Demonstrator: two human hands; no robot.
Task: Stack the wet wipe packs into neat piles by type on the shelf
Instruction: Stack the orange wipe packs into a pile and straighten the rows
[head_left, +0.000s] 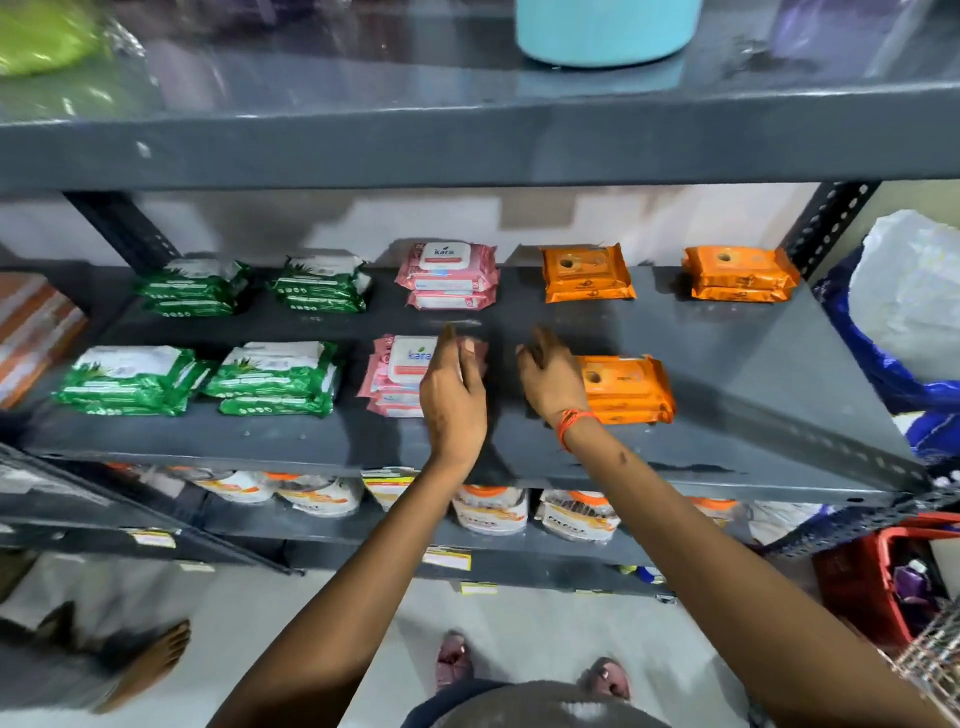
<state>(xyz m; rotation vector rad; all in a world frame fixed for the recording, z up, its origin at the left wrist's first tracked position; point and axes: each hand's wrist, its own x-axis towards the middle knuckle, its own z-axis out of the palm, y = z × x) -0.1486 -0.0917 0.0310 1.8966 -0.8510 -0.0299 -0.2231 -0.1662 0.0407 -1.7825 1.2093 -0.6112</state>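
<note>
Sorting looks nearly complete: shelf (727, 364) carries green piles (270, 376) left, pink piles (447, 275) centre, orange piles (587, 273) right. Left hand (452, 395) rests on front pink pile (397, 376), grip released; right hand (550, 379), unclenched, touches front orange pile (631, 389). Remaining: squaring these.
</note>
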